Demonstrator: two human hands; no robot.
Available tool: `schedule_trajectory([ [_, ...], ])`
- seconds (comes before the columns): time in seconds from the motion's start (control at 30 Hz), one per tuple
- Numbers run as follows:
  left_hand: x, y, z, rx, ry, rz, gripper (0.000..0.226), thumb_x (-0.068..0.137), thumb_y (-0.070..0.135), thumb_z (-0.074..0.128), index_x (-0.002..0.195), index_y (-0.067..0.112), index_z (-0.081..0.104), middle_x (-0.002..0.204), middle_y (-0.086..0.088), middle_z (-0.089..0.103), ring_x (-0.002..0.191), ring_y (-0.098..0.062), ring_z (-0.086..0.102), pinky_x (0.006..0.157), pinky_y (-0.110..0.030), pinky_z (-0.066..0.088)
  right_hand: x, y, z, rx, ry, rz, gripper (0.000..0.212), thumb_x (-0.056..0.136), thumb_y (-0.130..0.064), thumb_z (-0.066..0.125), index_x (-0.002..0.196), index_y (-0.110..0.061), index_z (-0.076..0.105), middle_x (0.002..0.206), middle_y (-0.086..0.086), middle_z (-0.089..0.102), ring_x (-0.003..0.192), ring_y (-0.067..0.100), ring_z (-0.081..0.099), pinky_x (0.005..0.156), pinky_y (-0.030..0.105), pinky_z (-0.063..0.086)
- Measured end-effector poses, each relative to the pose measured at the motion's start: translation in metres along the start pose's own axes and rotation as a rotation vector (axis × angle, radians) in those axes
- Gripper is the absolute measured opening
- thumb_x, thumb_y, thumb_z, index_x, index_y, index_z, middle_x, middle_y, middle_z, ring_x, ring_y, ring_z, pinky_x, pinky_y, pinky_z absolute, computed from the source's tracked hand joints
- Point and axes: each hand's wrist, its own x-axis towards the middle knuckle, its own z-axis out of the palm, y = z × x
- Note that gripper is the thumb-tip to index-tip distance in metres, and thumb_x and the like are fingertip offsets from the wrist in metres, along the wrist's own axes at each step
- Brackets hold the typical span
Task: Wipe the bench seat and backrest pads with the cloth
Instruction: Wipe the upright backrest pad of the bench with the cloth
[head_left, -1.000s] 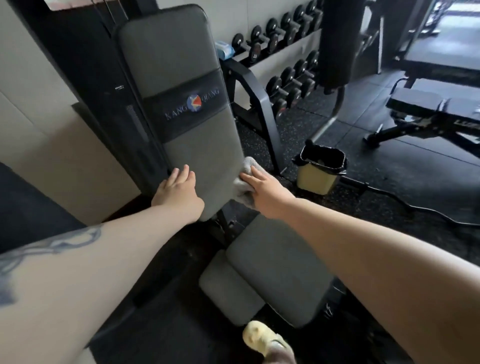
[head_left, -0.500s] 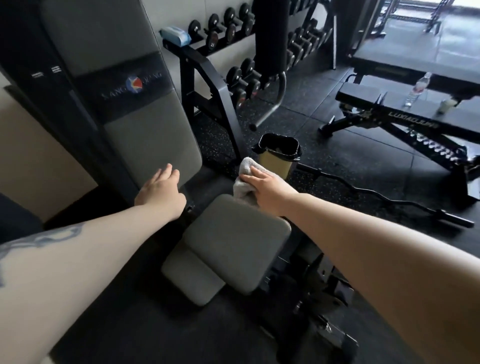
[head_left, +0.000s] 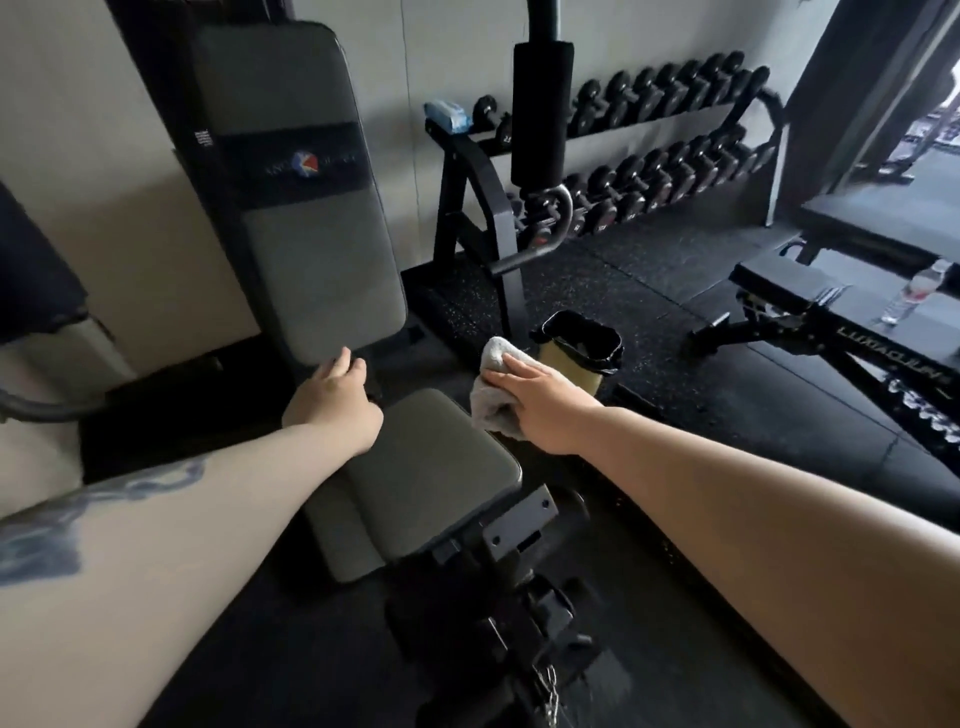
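Backrest pad (head_left: 306, 208) stands upright at the far left, grey with a dark logo band across its middle. At its lower edge the left hand (head_left: 332, 402) rests with fingers curled against the pad's bottom corner, seemingly steadying the bench; whether it truly grips the edge I cannot tell. Just right of that hand and nearer lies the seat pad (head_left: 431, 467), grey and tilted, its far right corner next to the cloth (head_left: 491, 395). The right hand (head_left: 540, 402) lies flat over the bunched grey cloth, fingers fairly straight and pressing it at the seat's right edge; the thumb is hidden. Farther right stand a small bin with a black liner (head_left: 584, 348), a dumbbell rack (head_left: 675, 150) along the wall and a second bench (head_left: 831, 322).

The step in hand looks like the start of the seat wipe. The next move calls for drawing the cloth left and near across the seat with even pressure.
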Motion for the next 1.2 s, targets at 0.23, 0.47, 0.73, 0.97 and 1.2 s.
schedule_trajectory([
  [0.23, -0.079, 0.02, -0.03, 0.002, 0.093, -0.04, 0.064, 0.092, 0.015, 0.038, 0.152, 0.025, 0.019, 0.161, 0.011, 0.002, 0.145, -0.017, 0.016, 0.112, -0.031, 0.027, -0.033, 0.007, -0.024, -0.029, 0.005, -0.087, 0.056, 0.098, -0.01, 0.04, 0.15, -0.026, 0.028, 0.161, 0.002, 0.012, 0.148, 0.026, 0.01, 0.119, 0.044, 0.016],
  [0.47, -0.126, 0.016, -0.036, -0.024, 0.138, -0.046, 0.063, 0.092, 0.013, 0.038, 0.152, 0.023, 0.021, 0.161, 0.009, 0.004, 0.144, -0.015, 0.017, 0.113, -0.029, 0.025, -0.076, 0.011, -0.022, -0.042, 0.043, -0.073, 0.056, 0.098, -0.011, 0.04, 0.15, -0.026, 0.028, 0.161, 0.002, 0.013, 0.148, 0.026, 0.01, 0.12, 0.043, 0.016],
  [0.73, -0.17, 0.009, 0.015, -0.059, 0.072, -0.137, 0.064, 0.093, 0.016, 0.039, 0.152, 0.028, 0.017, 0.161, 0.012, 0.001, 0.146, -0.02, 0.015, 0.115, -0.034, 0.022, -0.085, 0.019, 0.039, -0.007, -0.087, -0.087, 0.057, 0.097, -0.012, 0.041, 0.151, -0.028, 0.028, 0.161, 0.001, 0.012, 0.148, 0.025, 0.01, 0.12, 0.042, 0.015],
  [0.97, -0.165, 0.034, 0.044, -0.049, 0.106, -0.248, 0.063, 0.095, 0.015, 0.036, 0.152, 0.028, 0.016, 0.161, 0.012, -0.002, 0.147, -0.016, 0.01, 0.116, -0.033, 0.018, -0.059, 0.049, 0.108, -0.131, -0.242, -0.199, 0.058, 0.099, -0.016, 0.039, 0.151, -0.034, 0.024, 0.162, -0.005, 0.007, 0.149, 0.024, 0.002, 0.117, 0.054, 0.008],
  [1.2, -0.148, 0.094, 0.106, -0.054, 0.084, -0.364, 0.062, 0.095, 0.018, 0.038, 0.152, 0.029, 0.016, 0.161, 0.012, 0.0, 0.145, -0.018, 0.015, 0.113, -0.033, 0.025, -0.024, 0.086, 0.148, -0.375, -0.328, -0.504, 0.072, 0.097, -0.027, 0.046, 0.152, -0.039, 0.001, 0.161, -0.007, -0.005, 0.147, 0.026, 0.001, 0.116, 0.048, 0.013],
])
